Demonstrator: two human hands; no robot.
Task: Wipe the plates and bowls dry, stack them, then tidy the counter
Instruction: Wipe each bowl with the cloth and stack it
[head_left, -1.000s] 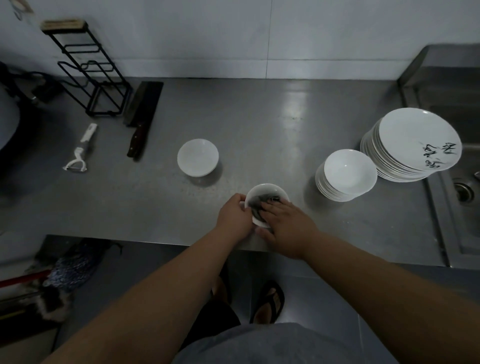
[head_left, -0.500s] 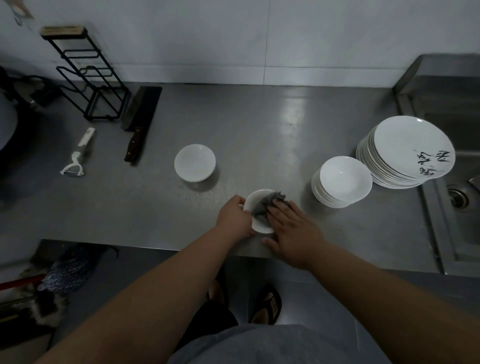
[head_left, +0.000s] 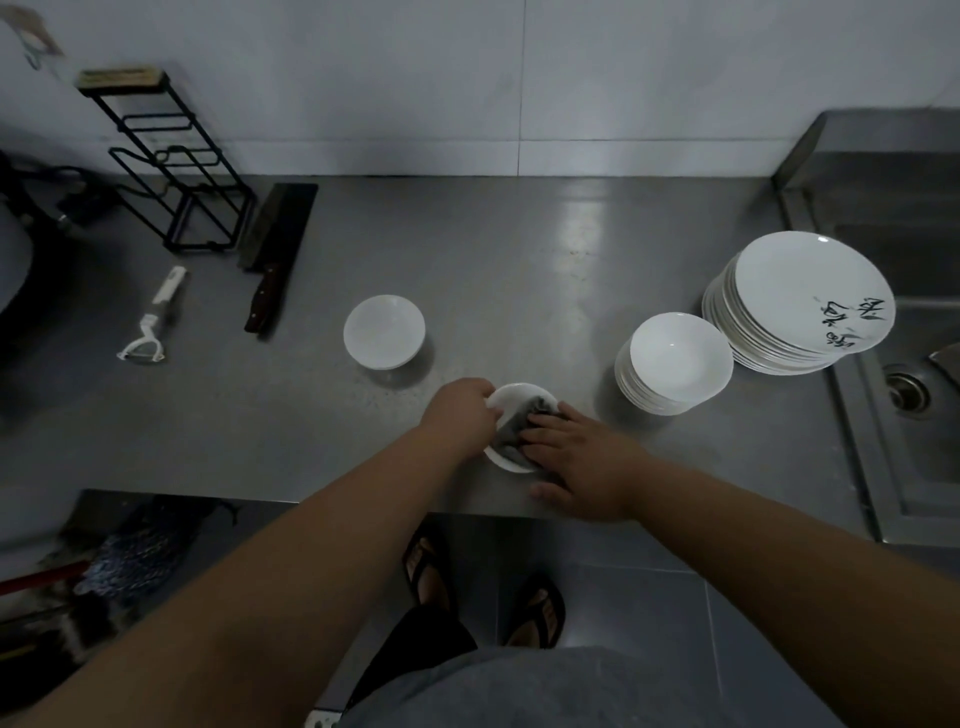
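Observation:
A small white bowl (head_left: 511, 399) sits tilted at the counter's front edge. My left hand (head_left: 460, 415) grips its left rim. My right hand (head_left: 582, 460) presses a grey cloth (head_left: 517, 426) into the bowl with straight fingers. A single white bowl (head_left: 384, 332) stands alone further back on the left. To the right is a stack of white bowls (head_left: 675, 364), and beside it a stack of white plates (head_left: 800, 301) with black writing on the top one.
The steel counter (head_left: 519, 270) carries a cleaver (head_left: 275, 254), a white peeler (head_left: 156, 317) and a black wire rack (head_left: 166, 166) at the back left. A sink (head_left: 914, 332) lies on the right. A mop (head_left: 119, 561) leans below left.
The cloth and my right hand have slid from the bowl's far side toward its near side. The bowl has tipped more toward me; my left hand keeps hold of the rim.

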